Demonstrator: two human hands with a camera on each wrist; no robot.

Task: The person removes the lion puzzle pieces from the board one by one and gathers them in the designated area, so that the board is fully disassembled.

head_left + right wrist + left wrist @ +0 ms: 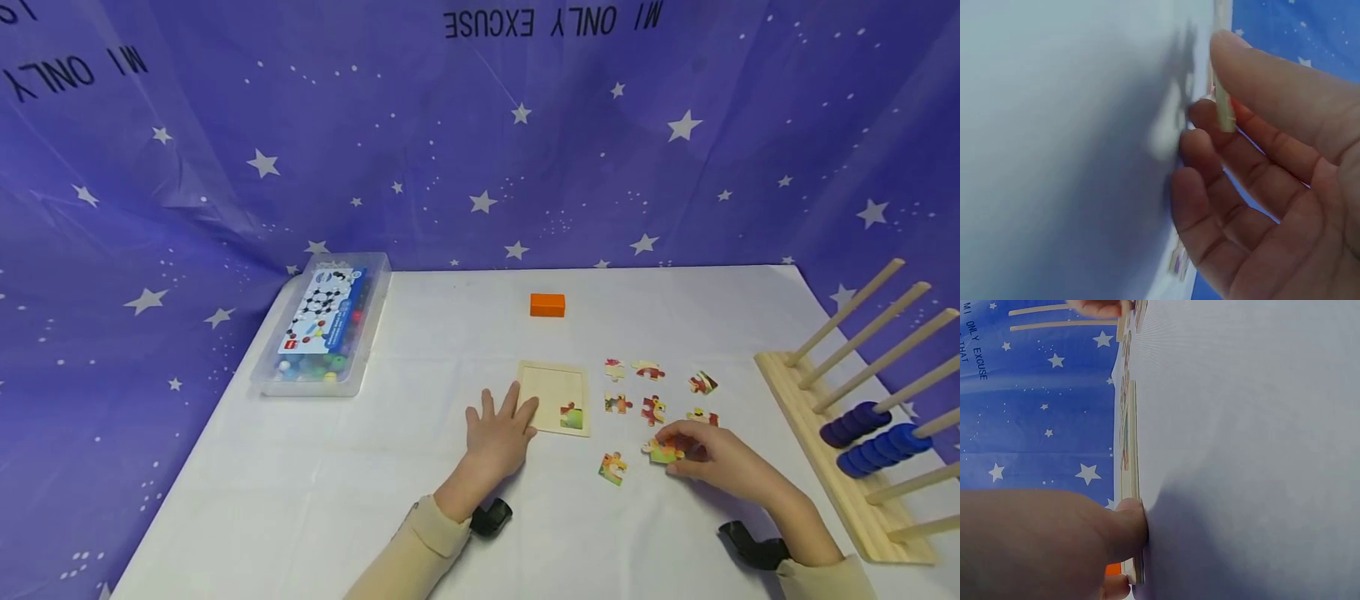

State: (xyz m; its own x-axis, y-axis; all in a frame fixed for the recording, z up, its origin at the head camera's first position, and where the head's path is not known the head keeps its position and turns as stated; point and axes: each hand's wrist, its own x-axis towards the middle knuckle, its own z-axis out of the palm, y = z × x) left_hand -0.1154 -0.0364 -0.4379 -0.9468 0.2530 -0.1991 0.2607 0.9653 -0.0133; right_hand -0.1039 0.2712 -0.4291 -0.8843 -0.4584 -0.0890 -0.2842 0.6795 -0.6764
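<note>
A wooden puzzle tray [547, 387] lies on the table with one puzzle piece [572, 415] in its lower right corner. My left hand [498, 433] rests with spread fingers at the tray's left side; its thumb touches the tray edge [1134, 450] in the left wrist view. To the right, my right hand [716, 454] pinches a green and orange puzzle piece [663, 452] between thumb and fingers. The right wrist view shows that piece edge-on [1226, 112], partly behind the thumb. A loose puzzle piece [612, 468] lies between the hands.
Several more puzzle pieces [653, 410] are scattered right of the tray. A wooden bead rack [825, 450] with upright rods stands at the right edge. Farther back are an orange block [547, 305] and, at left, a clear plastic box [360, 350] of coloured balls.
</note>
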